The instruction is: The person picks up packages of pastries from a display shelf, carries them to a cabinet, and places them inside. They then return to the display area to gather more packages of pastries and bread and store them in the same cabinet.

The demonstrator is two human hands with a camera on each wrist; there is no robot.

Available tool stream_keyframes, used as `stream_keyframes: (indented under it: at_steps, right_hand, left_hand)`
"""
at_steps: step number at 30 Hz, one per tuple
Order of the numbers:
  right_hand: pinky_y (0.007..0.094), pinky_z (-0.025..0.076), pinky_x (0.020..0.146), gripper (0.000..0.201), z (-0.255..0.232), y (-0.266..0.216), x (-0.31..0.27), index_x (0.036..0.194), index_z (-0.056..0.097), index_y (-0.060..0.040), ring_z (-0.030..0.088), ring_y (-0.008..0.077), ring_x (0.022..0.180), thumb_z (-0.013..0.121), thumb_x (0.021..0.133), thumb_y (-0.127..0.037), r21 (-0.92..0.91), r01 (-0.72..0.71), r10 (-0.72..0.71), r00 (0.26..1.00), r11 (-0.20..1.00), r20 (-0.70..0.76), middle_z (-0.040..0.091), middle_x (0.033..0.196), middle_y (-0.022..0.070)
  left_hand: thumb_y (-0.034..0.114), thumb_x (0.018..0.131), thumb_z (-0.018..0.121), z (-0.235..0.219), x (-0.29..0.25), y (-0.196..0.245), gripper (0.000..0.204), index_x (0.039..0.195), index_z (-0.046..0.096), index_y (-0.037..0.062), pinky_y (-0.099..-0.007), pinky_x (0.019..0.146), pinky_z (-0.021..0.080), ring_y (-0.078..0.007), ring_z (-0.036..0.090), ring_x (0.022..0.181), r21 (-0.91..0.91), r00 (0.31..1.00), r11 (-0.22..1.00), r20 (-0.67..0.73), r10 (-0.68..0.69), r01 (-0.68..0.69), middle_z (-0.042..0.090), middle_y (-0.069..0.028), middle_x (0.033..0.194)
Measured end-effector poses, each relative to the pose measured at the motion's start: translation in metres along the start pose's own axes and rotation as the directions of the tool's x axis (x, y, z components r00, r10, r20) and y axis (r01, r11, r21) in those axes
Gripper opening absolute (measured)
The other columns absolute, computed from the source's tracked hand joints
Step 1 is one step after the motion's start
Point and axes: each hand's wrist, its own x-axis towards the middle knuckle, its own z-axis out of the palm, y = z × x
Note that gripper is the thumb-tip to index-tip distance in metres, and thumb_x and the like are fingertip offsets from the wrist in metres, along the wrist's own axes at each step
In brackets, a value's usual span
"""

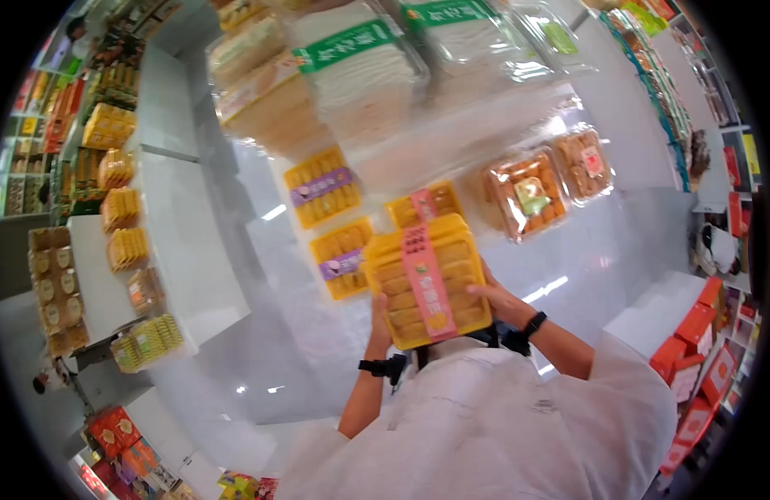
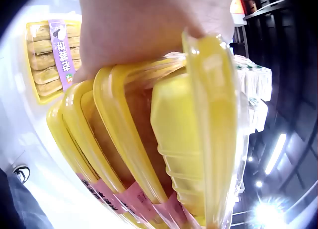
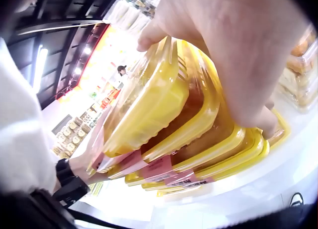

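Both hands grip a stack of several yellow pastry trays (image 1: 431,287) with clear lids and pink label bands, held before the chest. My left hand (image 1: 380,321) is at the stack's left side, and my right hand (image 1: 490,293) has its thumb over the right edge of the top tray. In the left wrist view the left hand (image 2: 149,28) reaches over the tray rims, its fingertips mostly hidden. The right wrist view shows the right hand (image 3: 233,50) spanning the stack of trays (image 3: 184,125), thumb and fingers on opposite sides.
On the white counter (image 1: 268,333) lie two yellow trays with purple bands (image 1: 322,187) and another pink-banded tray (image 1: 442,198). Clear boxes of brown pastries (image 1: 528,196) sit to the right. Large packs with green labels (image 1: 352,50) stand behind. Shelves and white display tables line both sides.
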Motion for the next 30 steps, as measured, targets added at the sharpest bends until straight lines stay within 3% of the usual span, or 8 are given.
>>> stream_keyframes:
  at_steps: [1,3,5,8,15,22,24,30]
  right_hand:
    - [0.0408,0.033,0.114,0.107,0.008,0.002,-0.007,0.157,-0.005,-0.0213,0.029,0.026,0.142,0.073,0.084,-0.018,0.037,-0.026,0.027,1.0,0.999,-0.012,0.021,0.157,0.0117]
    - [0.0419,0.034,0.113,0.106,0.019,0.004,-0.024,0.157,-0.006,-0.0209,0.031,0.0259,0.141,0.071,0.084,-0.016,0.037,0.024,-0.025,0.999,0.999,0.024,0.025,0.155,0.0117]
    - [0.0417,0.035,0.113,0.103,0.024,0.01,-0.036,0.157,-0.005,-0.021,0.032,0.0257,0.141,0.069,0.085,-0.015,0.063,0.085,-0.09,0.994,0.994,0.065,0.027,0.155,0.0115]
    - [0.0454,0.041,0.11,0.087,0.019,0.027,-0.05,0.154,0.009,-0.0186,0.037,0.027,0.137,0.067,0.088,-0.022,0.012,0.113,-0.113,0.992,0.994,0.061,0.033,0.151,0.011]
    - [0.0443,0.042,0.109,0.092,0.002,0.039,-0.103,0.154,0.005,-0.0228,0.036,0.0264,0.137,0.068,0.087,-0.02,0.117,0.076,-0.095,0.982,0.99,0.166,0.031,0.148,0.0098]
    - [0.0448,0.043,0.108,0.09,-0.061,0.054,-0.191,0.152,0.006,-0.0229,0.036,0.0256,0.137,0.068,0.087,-0.022,0.151,0.15,-0.178,0.966,0.977,0.187,0.031,0.148,0.0098]
    - [0.0443,0.044,0.107,0.078,-0.089,0.061,-0.225,0.151,0.017,-0.017,0.043,0.0263,0.134,0.065,0.09,-0.021,0.162,0.209,-0.23,0.965,0.964,0.123,0.038,0.147,0.0099]
    - [0.0465,0.044,0.107,0.079,-0.185,0.07,-0.318,0.151,0.011,-0.0226,0.041,0.0276,0.135,0.062,0.091,-0.017,0.245,0.215,-0.234,0.971,0.945,0.052,0.036,0.148,0.01]
  left_hand:
    - [0.046,0.098,0.052,-0.006,-0.006,0.003,0.061,0.143,0.037,0.0071,-0.0447,0.089,0.057,-0.0283,0.064,0.108,-0.032,0.996,0.996,0.035,-0.085,0.086,0.057,-0.0141,0.13]
    - [0.046,0.098,0.052,-0.002,-0.018,0.004,0.063,0.145,0.034,0.0072,-0.0432,0.091,0.055,-0.026,0.062,0.112,0.097,0.998,0.994,0.004,-0.059,0.058,0.054,-0.0122,0.134]
    - [0.052,0.099,0.046,0.015,-0.028,0.002,0.064,0.143,0.04,0.006,-0.0413,0.098,0.051,-0.0266,0.059,0.117,0.263,0.996,0.961,-0.002,0.084,-0.081,0.056,-0.0131,0.134]
    - [0.05,0.099,0.047,0.043,-0.053,0.009,0.062,0.143,0.039,0.0067,-0.0399,0.097,0.051,-0.0248,0.059,0.116,0.3,0.996,0.95,0.02,0.088,-0.09,0.055,-0.0122,0.134]
    - [0.049,0.099,0.049,0.069,-0.091,-0.022,0.061,0.144,0.037,0.0095,-0.0412,0.095,0.052,-0.0262,0.06,0.115,0.29,0.992,0.951,0.097,0.083,-0.108,0.055,-0.0127,0.133]
    - [0.05,0.099,0.048,0.11,-0.114,-0.11,0.064,0.145,0.035,0.0083,-0.0427,0.099,0.05,-0.0274,0.059,0.117,0.355,0.977,0.919,0.179,0.114,-0.172,0.053,-0.0137,0.136]
    - [0.051,0.099,0.047,0.129,-0.119,-0.146,0.066,0.145,0.036,0.0061,-0.0428,0.101,0.049,-0.0273,0.058,0.119,0.317,0.968,0.942,0.247,0.032,-0.112,0.052,-0.0144,0.138]
    - [0.05,0.099,0.048,0.199,-0.111,-0.247,0.065,0.145,0.036,0.0053,-0.042,0.102,0.048,-0.0262,0.056,0.121,0.386,0.958,0.923,0.264,-0.111,0.0,0.051,-0.0146,0.139]
